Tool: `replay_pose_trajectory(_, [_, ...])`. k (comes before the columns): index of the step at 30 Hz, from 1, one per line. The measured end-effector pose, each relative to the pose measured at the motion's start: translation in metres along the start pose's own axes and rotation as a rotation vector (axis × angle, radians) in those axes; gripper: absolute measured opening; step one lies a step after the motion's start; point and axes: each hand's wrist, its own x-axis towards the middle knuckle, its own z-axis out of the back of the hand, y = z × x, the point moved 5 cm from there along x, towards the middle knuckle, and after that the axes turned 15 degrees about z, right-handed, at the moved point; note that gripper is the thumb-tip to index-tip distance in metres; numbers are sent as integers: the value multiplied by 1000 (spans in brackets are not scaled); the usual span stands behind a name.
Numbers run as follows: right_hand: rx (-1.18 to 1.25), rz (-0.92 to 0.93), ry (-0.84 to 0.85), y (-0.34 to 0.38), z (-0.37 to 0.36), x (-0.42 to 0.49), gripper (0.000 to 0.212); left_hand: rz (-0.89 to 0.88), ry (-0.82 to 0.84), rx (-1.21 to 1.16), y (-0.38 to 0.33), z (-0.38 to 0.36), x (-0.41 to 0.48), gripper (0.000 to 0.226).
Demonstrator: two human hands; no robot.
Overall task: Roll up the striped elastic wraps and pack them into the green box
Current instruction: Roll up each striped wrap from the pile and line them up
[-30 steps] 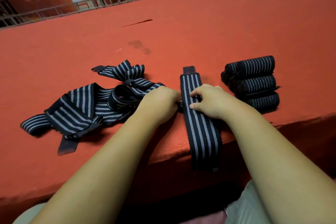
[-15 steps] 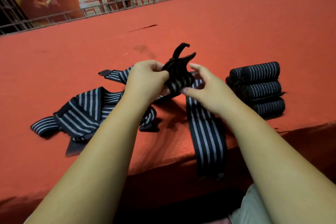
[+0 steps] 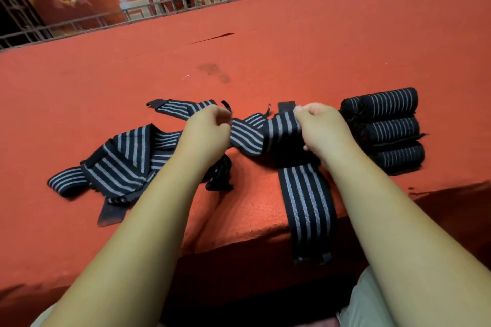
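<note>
A black wrap with grey stripes (image 3: 255, 133) is stretched between my hands just above the red table (image 3: 292, 56). My left hand (image 3: 206, 130) grips its left end and my right hand (image 3: 321, 127) pinches its right end. Beneath it a flat striped wrap (image 3: 305, 202) lies toward me and hangs over the table's front edge. A loose tangle of striped wraps (image 3: 127, 159) lies to the left. Three rolled wraps (image 3: 388, 127) sit side by side to the right of my right hand. No green box is in view.
A metal railing (image 3: 159, 8) with a red banner behind it runs along the table's far edge. The table's front edge (image 3: 239, 241) drops off just before my forearms. A dark stain (image 3: 215, 71) marks the cloth.
A wrap I lifted from the tangle has been pulled out sideways between my hands; half a second ago it was bunched up between them, a second ago both hands rested on the flat wrap.
</note>
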Motion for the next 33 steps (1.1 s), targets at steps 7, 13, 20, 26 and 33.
replay_pose_trajectory(7, [-133, 20, 106, 4, 0, 1, 33, -132, -31, 534, 3, -14, 38, 41])
replay_pose_trajectory(13, [44, 21, 127, 9, -2, -1, 39, -53, -99, 768, 5, -12, 76, 36])
replay_pose_trajectory(20, [264, -6, 287, 15, -1, -8, 41, -75, 30, 849, 7, -20, 94, 62])
replay_pose_trajectory(26, [108, -34, 515, 15, -6, -19, 47, -56, 75, 850, 11, -25, 102, 38])
replay_pose_trajectory(33, [-22, -49, 610, 12, 0, -22, 39, 114, -251, 621, 11, 9, 111, 25])
